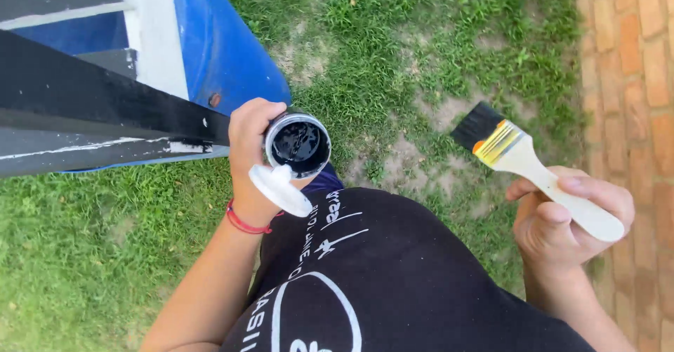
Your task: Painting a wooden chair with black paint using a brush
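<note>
Your left hand (247,136) is closed around a small round open can of black paint (298,143), held upright with its mouth facing the camera. A white round plastic lid (281,190) sits just below the can, pinned against the heel of the same hand. A red cord bracelet (243,223) circles that wrist.

Your right hand (565,218) is closed on the pale wooden handle of a flat paintbrush (523,159). The black bristles point up and to the left, and a metal ferrule with a yellow and orange band joins bristles to handle. The brush is well apart from the can, to its right, and hangs over the grass.

Just left of the can, a black-painted flat beam (98,92) runs across the view, its end touching or nearly touching your left hand. Behind the beam stands a blue and white panel (217,50). Patchy green grass (393,43) covers the ground, with a red brick paving strip (632,78) along the right edge. Your black printed shirt (393,282) fills the lower centre.
</note>
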